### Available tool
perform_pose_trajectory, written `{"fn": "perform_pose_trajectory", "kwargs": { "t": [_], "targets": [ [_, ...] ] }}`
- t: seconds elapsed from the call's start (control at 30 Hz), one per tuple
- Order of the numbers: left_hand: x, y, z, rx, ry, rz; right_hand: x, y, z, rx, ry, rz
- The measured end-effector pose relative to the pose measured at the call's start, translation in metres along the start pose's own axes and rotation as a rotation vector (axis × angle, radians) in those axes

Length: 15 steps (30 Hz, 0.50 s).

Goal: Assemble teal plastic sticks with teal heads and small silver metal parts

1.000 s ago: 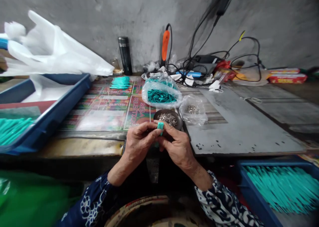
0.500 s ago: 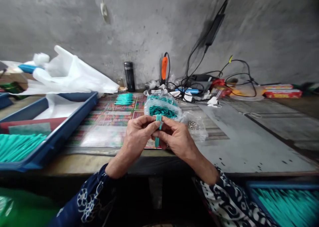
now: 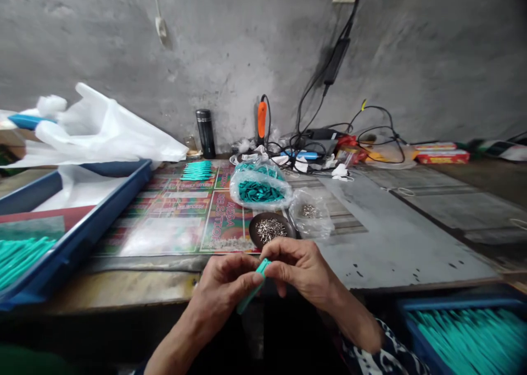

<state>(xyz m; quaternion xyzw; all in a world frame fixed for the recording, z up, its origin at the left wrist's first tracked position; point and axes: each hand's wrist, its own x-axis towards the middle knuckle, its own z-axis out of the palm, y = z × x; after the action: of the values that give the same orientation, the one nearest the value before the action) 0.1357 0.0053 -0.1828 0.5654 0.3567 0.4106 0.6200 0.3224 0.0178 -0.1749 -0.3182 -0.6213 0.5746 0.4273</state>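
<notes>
Foreground: two bare hands, the left hand [image 3: 224, 290] and the right hand [image 3: 300, 268], with fingers curled closed and thumbs gripping one teal plastic strip [image 3: 253, 286] between them. The strip is tilted, its lower end sloping down to the left, and is held at the bench edge. A dark patterned sleeve [image 3: 370, 347] covers the right forearm.

Near the hands: one round dark dish [image 3: 269, 229], just beyond the right hand, holds a heap of small silver metal pieces. Two blue rectangular trays flank the person. The right blue tray [image 3: 411, 331] and the left blue tray [image 3: 105, 210] each hold many long teal strips, too many to count.

Middle distance: one clear plastic bag [image 3: 260, 191] holds teal pieces, and one smaller clear plastic bag [image 3: 310, 213] holds silver pieces. Both rest near the dish. One small stack of teal strips [image 3: 196, 171] lies on a printed paper mat [image 3: 173, 221].

Far: one crumpled white plastic bag [image 3: 107, 133], one black-and-silver flask [image 3: 205, 133], one orange-handled corded tool [image 3: 262, 119], and tangled black cables [image 3: 317, 139] stand before a grey concrete wall [image 3: 206, 51].
</notes>
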Motion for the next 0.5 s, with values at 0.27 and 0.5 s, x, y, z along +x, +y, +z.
{"fn": "perform_pose_trajectory", "kwargs": {
  "t": [0.27,0.5],
  "targets": [
    [0.000,-0.013,0.015,0.441,0.295,0.287,0.003,0.018,0.005,0.073,0.145,-0.032],
    [0.000,-0.017,0.008,0.566,0.321,0.422,0.008,0.023,0.008,0.054,0.118,0.023]
  ]
}}
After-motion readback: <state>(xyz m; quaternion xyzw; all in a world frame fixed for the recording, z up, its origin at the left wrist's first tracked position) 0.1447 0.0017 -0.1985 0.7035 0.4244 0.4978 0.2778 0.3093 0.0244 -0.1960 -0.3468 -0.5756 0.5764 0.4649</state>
